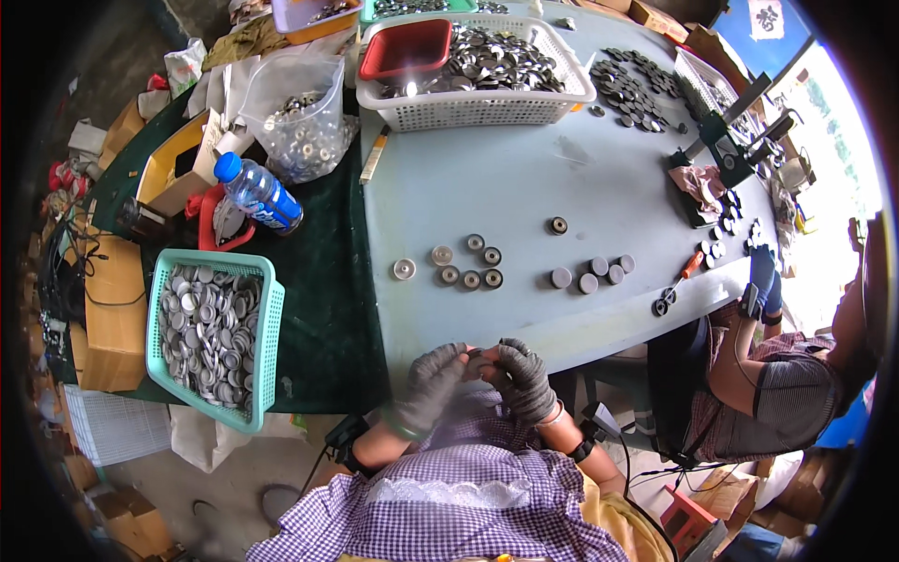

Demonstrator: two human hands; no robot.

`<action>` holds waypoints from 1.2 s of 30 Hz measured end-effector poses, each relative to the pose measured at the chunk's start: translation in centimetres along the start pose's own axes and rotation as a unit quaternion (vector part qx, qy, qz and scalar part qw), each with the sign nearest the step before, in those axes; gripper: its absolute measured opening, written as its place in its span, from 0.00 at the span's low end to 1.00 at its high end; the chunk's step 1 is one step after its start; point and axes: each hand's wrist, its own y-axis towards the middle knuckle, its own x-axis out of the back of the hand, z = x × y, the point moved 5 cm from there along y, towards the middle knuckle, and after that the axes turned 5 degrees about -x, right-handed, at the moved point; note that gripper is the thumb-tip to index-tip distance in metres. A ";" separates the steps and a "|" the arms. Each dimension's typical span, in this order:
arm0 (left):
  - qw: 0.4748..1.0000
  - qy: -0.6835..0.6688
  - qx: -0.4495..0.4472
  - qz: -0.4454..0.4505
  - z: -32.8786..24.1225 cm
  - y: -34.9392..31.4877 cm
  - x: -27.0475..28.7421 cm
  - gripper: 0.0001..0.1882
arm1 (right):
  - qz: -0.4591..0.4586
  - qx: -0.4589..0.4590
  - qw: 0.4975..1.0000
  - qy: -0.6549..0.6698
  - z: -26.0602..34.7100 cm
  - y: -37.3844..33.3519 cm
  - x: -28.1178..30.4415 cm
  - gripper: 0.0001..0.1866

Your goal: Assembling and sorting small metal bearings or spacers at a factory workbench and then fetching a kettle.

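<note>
Just over the table's near edge my left hand and my right hand, both in grey gloves with bare fingertips, meet on a small dark round disc. Fingers of both hands pinch it, hiding most of it. Beyond them on the grey table lies a loose cluster of ring-faced metal discs, with a lone silver disc to its left. To the right sit several plain grey discs. A single ring-faced disc lies farther back.
At left stands a green basket of grey discs, near a blue-capped bottle and a clear bag of parts. A white basket of discs stands at the back. Orange-handled scissors lie near a co-worker's gloved hand and a black press.
</note>
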 end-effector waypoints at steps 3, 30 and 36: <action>1.000 -0.005 -0.008 -0.004 -0.3 -0.2 0.1 0.10 | 0.012 -0.029 0.999 0.041 -0.1 -0.1 -0.4 0.08; 0.957 0.234 -0.168 0.001 -1.0 0.1 -0.3 0.11 | 0.019 -0.133 0.985 0.104 -3.1 -1.8 -2.1 0.15; 0.951 0.248 -0.186 -0.004 -0.5 0.3 0.0 0.11 | 0.069 -0.199 0.963 0.167 -4.7 -2.2 -2.7 0.17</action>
